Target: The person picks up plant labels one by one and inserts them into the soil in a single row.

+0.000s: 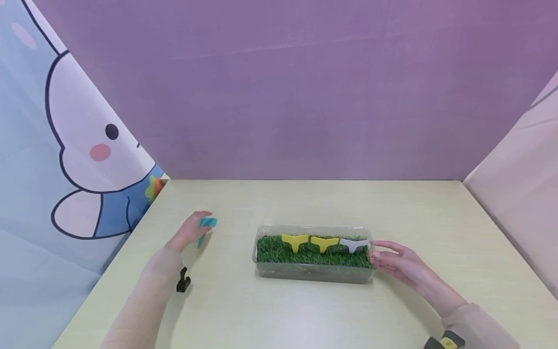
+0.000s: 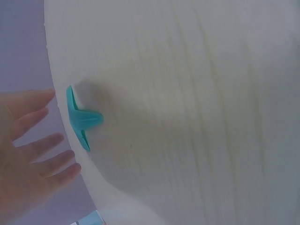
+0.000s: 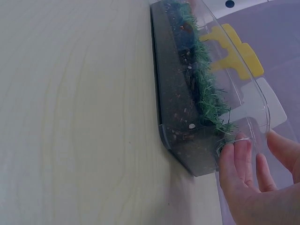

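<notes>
A: Teal marker (image 2: 82, 119) lies on the table (image 1: 305, 203), just beside your left hand (image 1: 192, 232); fingers straight, gripping nothing.

B: Your right hand (image 1: 398, 264), fingers extended, touches the clear box (image 1: 314, 274) end; markers stand in its grass (image 1: 305, 254).

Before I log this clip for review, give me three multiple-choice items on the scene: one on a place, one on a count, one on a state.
1. Where is the teal T-shaped marker?
A. in the grass box
B. on the table by the left hand
C. under the right hand

2. How many yellow markers stand in the grass?
A. one
B. two
C. four

3. How is the right hand?
A. fingers straight, touching the box's end
B. fisted on the table
C. lifting the grey marker

Key: 1 B, it lies beside the left hand. 2 B, two yellow markers beside one grey marker. 3 A, its fingertips meet the clear box.
</notes>
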Action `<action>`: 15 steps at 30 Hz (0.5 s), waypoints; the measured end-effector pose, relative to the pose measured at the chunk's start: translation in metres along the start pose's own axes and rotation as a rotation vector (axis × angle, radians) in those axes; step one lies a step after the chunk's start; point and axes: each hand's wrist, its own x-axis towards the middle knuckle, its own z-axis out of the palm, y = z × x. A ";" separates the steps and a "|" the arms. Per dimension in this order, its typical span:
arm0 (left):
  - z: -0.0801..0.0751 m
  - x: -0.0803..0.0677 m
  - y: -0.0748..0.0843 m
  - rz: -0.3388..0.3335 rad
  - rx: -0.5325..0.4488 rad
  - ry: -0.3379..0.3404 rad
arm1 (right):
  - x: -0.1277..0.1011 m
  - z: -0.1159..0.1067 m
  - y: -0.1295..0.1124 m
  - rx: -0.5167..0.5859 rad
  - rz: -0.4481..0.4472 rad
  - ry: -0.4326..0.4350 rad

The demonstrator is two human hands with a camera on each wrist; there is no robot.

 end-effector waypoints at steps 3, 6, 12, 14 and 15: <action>0.001 0.001 -0.002 -0.001 0.012 0.001 | 0.000 0.000 0.000 -0.003 0.002 0.004; 0.001 0.003 -0.003 -0.013 0.015 0.001 | 0.000 0.000 0.000 -0.007 0.004 0.007; 0.003 0.005 -0.006 -0.030 0.027 -0.012 | 0.000 0.000 0.000 -0.013 0.002 0.006; 0.004 0.006 -0.008 -0.024 0.038 -0.010 | 0.000 0.000 -0.001 -0.018 0.001 0.006; 0.005 0.007 -0.009 -0.022 0.040 -0.010 | 0.000 0.000 -0.001 -0.021 0.001 0.007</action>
